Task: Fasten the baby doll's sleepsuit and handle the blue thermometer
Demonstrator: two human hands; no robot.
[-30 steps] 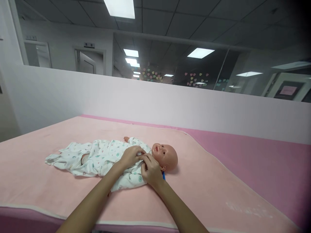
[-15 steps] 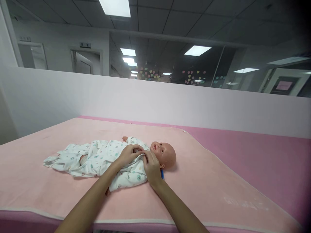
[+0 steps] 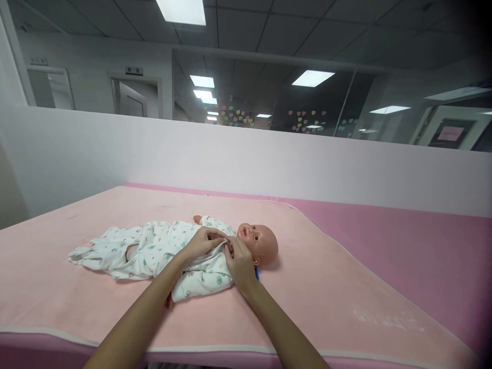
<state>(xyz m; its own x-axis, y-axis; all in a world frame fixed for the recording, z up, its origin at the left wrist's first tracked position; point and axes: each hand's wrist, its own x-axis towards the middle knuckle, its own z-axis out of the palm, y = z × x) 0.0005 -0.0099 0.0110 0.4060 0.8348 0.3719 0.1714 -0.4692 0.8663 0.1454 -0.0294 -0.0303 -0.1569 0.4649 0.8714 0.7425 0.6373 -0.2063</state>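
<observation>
A bald baby doll lies on its back, its head to the right. It wears a white printed garment, which is spread out toward the left around its legs. At the upper chest, just below the doll's chin, my left hand pinches the garment's edge. My right hand pinches the same edge from the other side, and the fingertips of both hands meet there. A bit of something blue shows beside my right wrist, under the doll's neck.
The doll rests on a peach mat with a pale edge, laid over a pink surface. Behind stands a low white wall with glass above it.
Both hands stay at the doll's chest with nearly the same grip. The view has shifted very slightly.
</observation>
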